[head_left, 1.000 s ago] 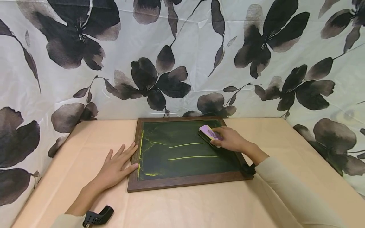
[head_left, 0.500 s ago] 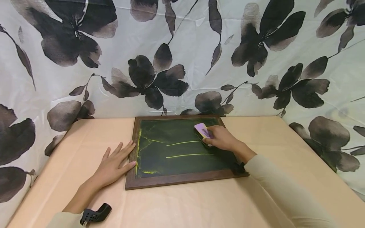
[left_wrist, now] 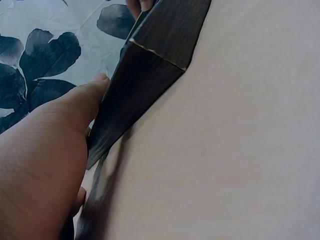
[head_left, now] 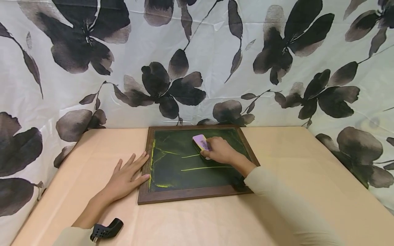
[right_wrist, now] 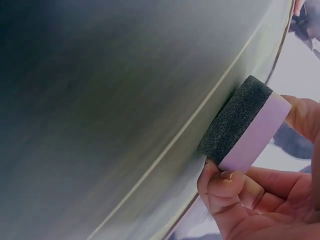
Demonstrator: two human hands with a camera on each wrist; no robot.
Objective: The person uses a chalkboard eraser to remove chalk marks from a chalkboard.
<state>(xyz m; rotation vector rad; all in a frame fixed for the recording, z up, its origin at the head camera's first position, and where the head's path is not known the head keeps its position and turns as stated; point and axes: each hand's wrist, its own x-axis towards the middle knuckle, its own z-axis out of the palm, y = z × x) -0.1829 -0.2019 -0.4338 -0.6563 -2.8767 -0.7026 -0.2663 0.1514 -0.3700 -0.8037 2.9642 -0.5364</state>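
A white backdrop [head_left: 212, 48] printed with dark flowers meets the far edge of a peach-covered table [head_left: 295, 150], whose surface stretches beyond both sides of the wood-framed chalkboard [head_left: 172, 179] and in front of it. At the chalkboard's left side the left hand [head_left: 123, 179] lies with fingers spread, touching the frame, while the right hand [head_left: 219, 150] pinches a chalk eraser [head_left: 200, 140] at the chalkboard's upper middle. Lilac-backed with dark printing and a black felt pad, the eraser sits where the visible upper yellow chalk line [head_left: 191, 156] ends.
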